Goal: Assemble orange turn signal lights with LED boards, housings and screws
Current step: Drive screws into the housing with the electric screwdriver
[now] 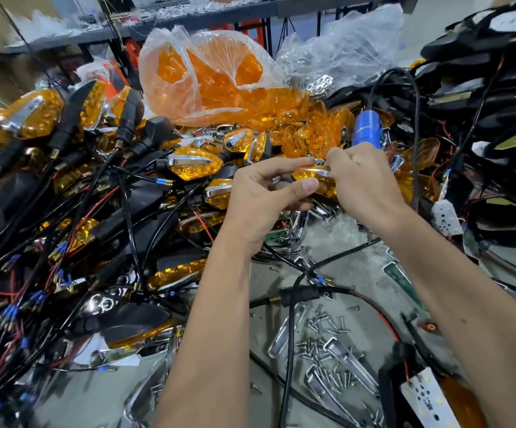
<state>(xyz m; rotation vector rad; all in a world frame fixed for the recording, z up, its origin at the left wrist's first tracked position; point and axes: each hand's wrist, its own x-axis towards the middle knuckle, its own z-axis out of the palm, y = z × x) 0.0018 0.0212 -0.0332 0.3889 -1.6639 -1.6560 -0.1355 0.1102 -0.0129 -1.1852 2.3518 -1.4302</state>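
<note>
An orange turn signal lens with a chrome trim point(313, 175) is held between both hands above the bench. My left hand point(266, 196) grips its left end, thumb lying along the front. My right hand point(361, 177) pinches the chrome trim at the right end; its fingertips are hidden behind the knuckles. Loose screws point(321, 341) and chrome trim pieces point(340, 353) lie on the grey bench below. A white LED board point(426, 400) with a black housing sits at the bottom right.
Finished orange lights with black stems and wires point(74, 193) pile up at the left. A plastic bag of orange lenses point(207, 78) stands behind. A blue electric screwdriver point(366, 128) stands upright behind my right hand. Black housings point(482, 88) stack at the right.
</note>
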